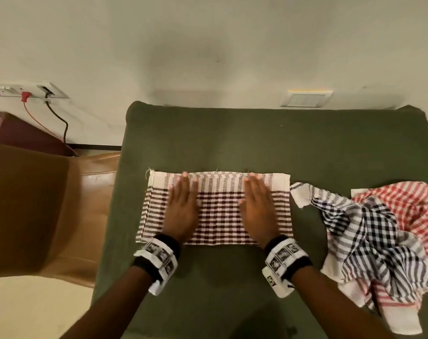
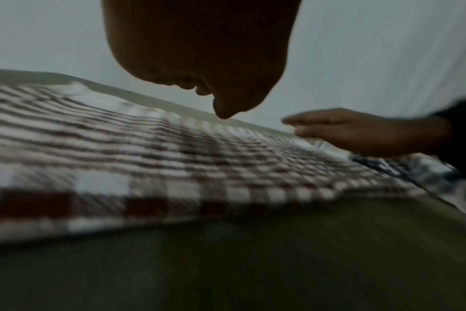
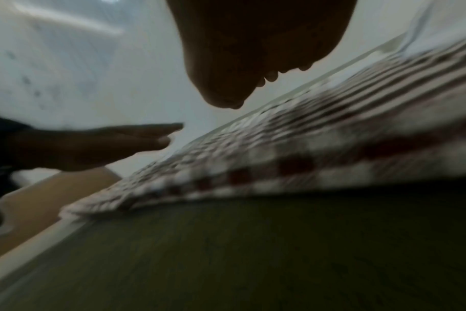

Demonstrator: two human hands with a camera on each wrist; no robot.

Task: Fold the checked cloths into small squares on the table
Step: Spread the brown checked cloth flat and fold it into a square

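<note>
A brown-and-white checked cloth (image 1: 219, 211) lies folded into a wide rectangle on the green-covered table (image 1: 232, 138). My left hand (image 1: 182, 204) lies flat on its left half, fingers straight and pointing away from me. My right hand (image 1: 257, 206) lies flat on its right half the same way. In the left wrist view the cloth (image 2: 173, 160) stretches under my left hand (image 2: 200, 52), with the right hand (image 2: 359, 132) beyond. The right wrist view shows the cloth (image 3: 306, 143), my right hand (image 3: 253, 52) and the left hand (image 3: 106, 145). Both wrist views are blurred.
A crumpled heap of a dark-blue checked cloth (image 1: 369, 233) and a red checked cloth (image 1: 408, 206) lies at the table's right side. A brown chair (image 1: 31, 206) stands to the left. Wall sockets with cables (image 1: 36, 91) are at the far left.
</note>
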